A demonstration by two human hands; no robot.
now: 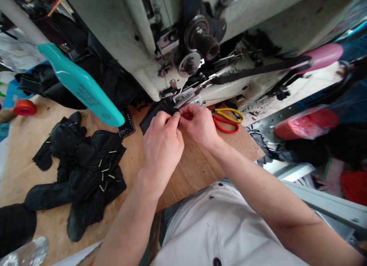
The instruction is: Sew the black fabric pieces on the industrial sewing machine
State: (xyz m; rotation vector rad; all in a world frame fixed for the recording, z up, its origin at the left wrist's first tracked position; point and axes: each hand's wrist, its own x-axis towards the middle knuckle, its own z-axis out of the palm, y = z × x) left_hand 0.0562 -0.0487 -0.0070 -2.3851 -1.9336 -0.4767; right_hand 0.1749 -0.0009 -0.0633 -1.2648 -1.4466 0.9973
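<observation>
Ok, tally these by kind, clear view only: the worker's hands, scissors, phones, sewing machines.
Left hand and right hand: 2
Scissors: 1
Phone: 1
Sewing machine: 1
Total: 5

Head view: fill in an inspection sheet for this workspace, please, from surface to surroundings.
Surface: wooden tabletop, with bare wood showing between the items.
Job's things: dark fabric at the front of the sewing machine.
Clutter: heap of black pieces with pale yellow strips, phone, red-and-yellow-handled snips, red ring, clear bottle.
Hands: left hand and right hand meet fingertip to fingertip at the fabric's edge; exact grip hidden.
Cables: nothing seen that is clearly a cable.
Surroundings: red bundle in clear plastic beyond the table, on the right.
</observation>
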